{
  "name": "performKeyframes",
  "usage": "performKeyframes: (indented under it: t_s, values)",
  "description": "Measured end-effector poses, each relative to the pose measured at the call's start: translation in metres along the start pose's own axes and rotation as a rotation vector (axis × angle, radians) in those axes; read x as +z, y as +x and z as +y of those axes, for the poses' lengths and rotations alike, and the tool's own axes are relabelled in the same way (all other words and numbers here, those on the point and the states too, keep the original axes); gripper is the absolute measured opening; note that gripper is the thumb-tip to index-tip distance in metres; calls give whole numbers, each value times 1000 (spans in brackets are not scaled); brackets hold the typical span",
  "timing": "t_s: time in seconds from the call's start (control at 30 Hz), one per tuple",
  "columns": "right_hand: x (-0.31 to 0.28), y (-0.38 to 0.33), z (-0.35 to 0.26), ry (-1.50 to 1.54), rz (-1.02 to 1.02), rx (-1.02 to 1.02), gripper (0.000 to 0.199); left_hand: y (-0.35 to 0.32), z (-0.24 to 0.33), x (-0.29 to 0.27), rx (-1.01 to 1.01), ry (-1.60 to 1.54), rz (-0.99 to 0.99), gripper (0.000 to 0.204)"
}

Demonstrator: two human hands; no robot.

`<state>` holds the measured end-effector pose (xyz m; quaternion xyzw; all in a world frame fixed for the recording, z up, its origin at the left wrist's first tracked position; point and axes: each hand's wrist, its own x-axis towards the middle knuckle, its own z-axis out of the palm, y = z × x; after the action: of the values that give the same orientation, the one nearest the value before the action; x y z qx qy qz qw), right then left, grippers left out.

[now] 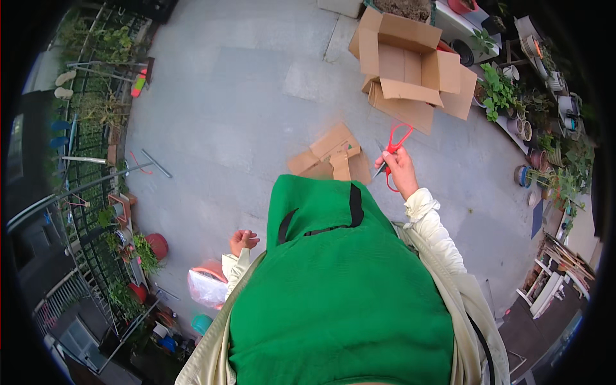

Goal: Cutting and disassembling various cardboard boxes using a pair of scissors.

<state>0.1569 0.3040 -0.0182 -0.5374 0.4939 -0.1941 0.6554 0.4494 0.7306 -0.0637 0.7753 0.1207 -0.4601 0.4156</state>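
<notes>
My right hand [400, 171] grips a pair of scissors with red handles [402, 134]. One handle loop shows above the fingers and the other below, with the metal blades spread apart and pointing left. Just left of the scissors, small open cardboard boxes [333, 142] lie on the grey floor, partly hidden by my green apron [346, 269]. Down at the left side of the apron hangs my left hand [243, 242], its fingers loosely bent and apart, with nothing visible in them. Nearest to it is an orange tub with clear plastic [207, 289].
Beyond the scissors sits a larger open cardboard box [410, 91] with spread flaps. Potted plants [497, 93] line the right side. A railing with pots [156, 247] runs along the left, near a metal rod [156, 163] on the concrete floor [250, 96].
</notes>
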Motion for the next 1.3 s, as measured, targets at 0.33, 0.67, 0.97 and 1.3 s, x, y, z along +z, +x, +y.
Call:
performKeyframes:
  t_s: [0.33,0.67,0.97,1.3]
  values:
    - [11,-26,-13,130,41,-52,10,35,71,17,208,127,-121,19]
    - [52,-28,-38,65,81,-35,12,120,67,3,113,87,-182,26]
    - [103,10,-80,-101,-138,-65,14,101,-9,-61,-58,13,-84,28]
    - [112,83,-97,-77,-225,-55,14,93,-11,-25,-71,85,-37,30]
